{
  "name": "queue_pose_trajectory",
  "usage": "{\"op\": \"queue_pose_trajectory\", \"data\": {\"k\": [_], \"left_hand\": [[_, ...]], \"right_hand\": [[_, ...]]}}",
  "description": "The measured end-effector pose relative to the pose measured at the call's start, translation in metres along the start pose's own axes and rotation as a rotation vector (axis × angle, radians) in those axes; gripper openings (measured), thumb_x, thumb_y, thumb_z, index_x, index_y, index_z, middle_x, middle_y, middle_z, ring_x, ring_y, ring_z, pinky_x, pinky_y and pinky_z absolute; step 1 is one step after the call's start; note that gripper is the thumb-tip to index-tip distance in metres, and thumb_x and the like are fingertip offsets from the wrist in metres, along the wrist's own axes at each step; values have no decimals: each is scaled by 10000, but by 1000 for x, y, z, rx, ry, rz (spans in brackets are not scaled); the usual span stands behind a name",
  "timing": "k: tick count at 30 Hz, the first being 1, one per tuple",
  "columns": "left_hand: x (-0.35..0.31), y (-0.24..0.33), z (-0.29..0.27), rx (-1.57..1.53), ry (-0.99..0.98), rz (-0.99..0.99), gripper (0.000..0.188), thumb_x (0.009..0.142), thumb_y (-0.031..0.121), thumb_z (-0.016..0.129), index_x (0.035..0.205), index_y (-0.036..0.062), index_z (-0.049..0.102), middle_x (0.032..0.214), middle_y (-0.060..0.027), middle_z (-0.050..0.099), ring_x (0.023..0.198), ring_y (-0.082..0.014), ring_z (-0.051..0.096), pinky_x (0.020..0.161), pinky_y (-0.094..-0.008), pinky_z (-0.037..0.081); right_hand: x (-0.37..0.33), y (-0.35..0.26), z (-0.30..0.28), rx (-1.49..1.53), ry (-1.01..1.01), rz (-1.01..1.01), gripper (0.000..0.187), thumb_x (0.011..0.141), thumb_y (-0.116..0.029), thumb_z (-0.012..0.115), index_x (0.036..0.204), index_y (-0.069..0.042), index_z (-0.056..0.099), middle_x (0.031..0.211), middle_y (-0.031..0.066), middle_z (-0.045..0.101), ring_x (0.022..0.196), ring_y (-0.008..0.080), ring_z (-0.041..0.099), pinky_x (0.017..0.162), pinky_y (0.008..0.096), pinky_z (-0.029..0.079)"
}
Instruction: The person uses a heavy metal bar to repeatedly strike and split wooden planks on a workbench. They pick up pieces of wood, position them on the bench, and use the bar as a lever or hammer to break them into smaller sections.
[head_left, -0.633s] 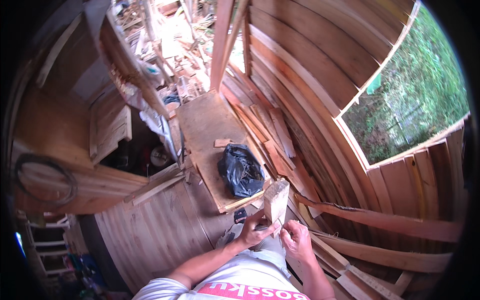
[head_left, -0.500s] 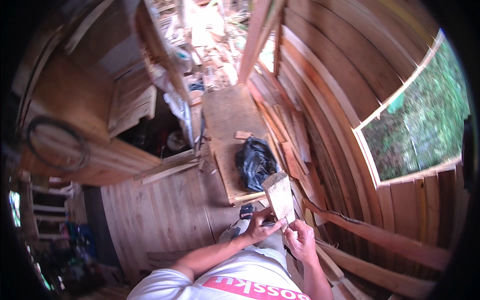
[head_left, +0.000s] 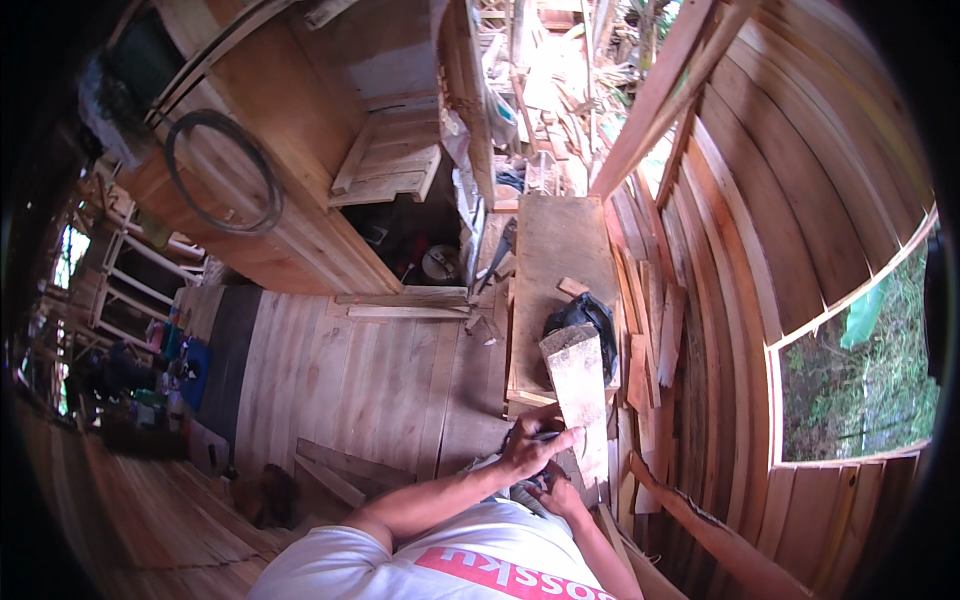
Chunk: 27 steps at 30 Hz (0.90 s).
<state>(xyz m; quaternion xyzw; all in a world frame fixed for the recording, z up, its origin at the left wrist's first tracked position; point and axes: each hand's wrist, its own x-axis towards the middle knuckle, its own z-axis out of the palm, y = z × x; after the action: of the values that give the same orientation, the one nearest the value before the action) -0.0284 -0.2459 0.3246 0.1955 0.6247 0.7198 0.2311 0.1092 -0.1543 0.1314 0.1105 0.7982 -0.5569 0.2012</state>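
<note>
A pale wooden board (head_left: 580, 385) with a rough sawn end is held up in front of my body. My left hand (head_left: 530, 445) is closed on the board's left edge, and a thin dark object shows between its fingers. Lower down, close to my waist, my right hand (head_left: 555, 495) is bent inward beneath the left one; its fingers are partly hidden, so what they hold does not show. Behind the board's far end a black plastic bag (head_left: 595, 312) lies on a wooden bench (head_left: 560, 240), beside a small wood offcut (head_left: 572, 287).
Long planks (head_left: 640, 330) lean and lie between the bench and the plank wall (head_left: 740, 270) on the right, which has a window opening. A handsaw (head_left: 505, 245) rests left of the bench. At left stand a wooden cabinet (head_left: 300, 200) and a coiled black hose (head_left: 225, 170).
My right hand has left the board and dropped toward my waist. The left hand still grips the board. The whole view has swung left, showing more floor and cabinet.
</note>
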Motion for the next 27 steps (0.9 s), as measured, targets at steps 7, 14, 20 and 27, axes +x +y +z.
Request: {"op": "queue_pose_trajectory", "data": {"k": [7,14,20,27], "left_hand": [[-20,25,12,-111,33,-93,196,878,192,680,1004,43,693,808,26,649,697,-32,522,616,-222,420],[-28,58,-6,-319,140,-85,205,886,223,679,987,45,671,729,42,579,569,-11,428,502,-194,340],[-18,79,-12,-456,223,-71,229,882,248,690,973,39,666,729,37,578,553,-8,413,478,-182,328],[-26,84,-49,-299,229,-56,339,876,204,691,1123,-21,632,844,-22,631,648,-43,482,546,-213,371]], "right_hand": [[68,61,50,-204,29,-329,773,778,-376,718,1392,-37,393,1393,257,425,1314,373,400,1082,438,331],[26,-8,37,-117,82,-81,416,892,-332,583,1149,-5,580,1032,255,659,956,394,651,810,457,505],[14,11,32,-143,33,-90,343,850,-253,675,1015,44,628,864,204,697,785,319,689,738,394,529],[7,-83,2,-273,595,-408,665,705,-166,815,1222,32,447,1029,205,527,1002,353,529,888,411,406]]}}
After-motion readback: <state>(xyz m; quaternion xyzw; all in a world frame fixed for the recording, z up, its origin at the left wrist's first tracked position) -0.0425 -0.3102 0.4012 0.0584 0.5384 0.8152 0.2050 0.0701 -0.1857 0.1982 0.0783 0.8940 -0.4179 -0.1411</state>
